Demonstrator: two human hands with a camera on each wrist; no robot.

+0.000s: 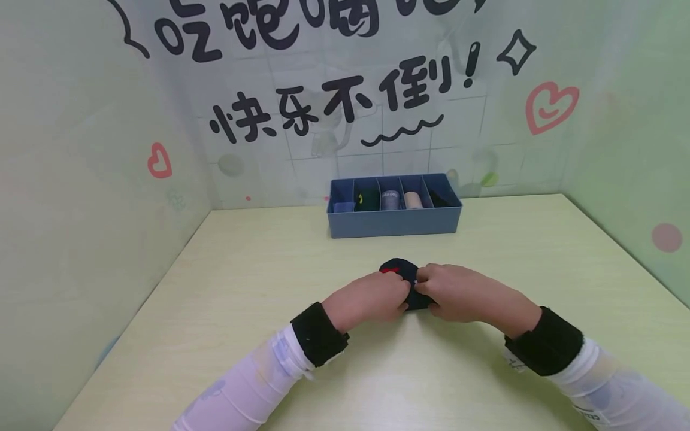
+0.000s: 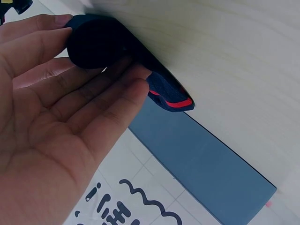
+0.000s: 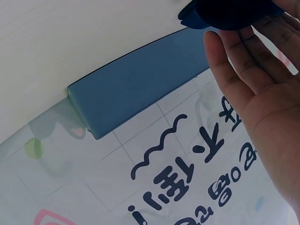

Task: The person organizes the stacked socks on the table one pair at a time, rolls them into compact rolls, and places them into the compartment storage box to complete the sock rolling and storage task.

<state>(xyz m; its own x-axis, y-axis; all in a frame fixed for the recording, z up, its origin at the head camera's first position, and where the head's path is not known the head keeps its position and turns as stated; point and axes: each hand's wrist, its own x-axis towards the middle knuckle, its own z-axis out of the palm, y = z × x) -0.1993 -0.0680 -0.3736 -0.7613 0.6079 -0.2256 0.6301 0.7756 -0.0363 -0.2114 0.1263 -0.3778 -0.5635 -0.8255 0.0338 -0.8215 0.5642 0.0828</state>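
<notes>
A dark navy sock (image 1: 401, 265) with a red stripe lies on the table, partly rolled up. My left hand (image 1: 372, 296) holds its left side; in the left wrist view the thumb and fingers curl about the thick rolled part of the sock (image 2: 96, 43), while the flat end with the red stripe rests along the tabletop. From the other side my right hand (image 1: 458, 293) grips the sock with bent fingers. The right wrist view shows only a dark edge of the sock (image 3: 229, 13) above those fingers. Both hands hide much of it.
Behind the hands stands a blue divided box (image 1: 393, 225) near the back wall. Its compartments hold a dark green roll (image 1: 368, 200), a grey-blue roll (image 1: 390, 200), a pale pink roll (image 1: 413, 200), something black (image 1: 439, 199) and something blue (image 1: 342, 207). Printed curtains surround the table (image 1: 242, 257).
</notes>
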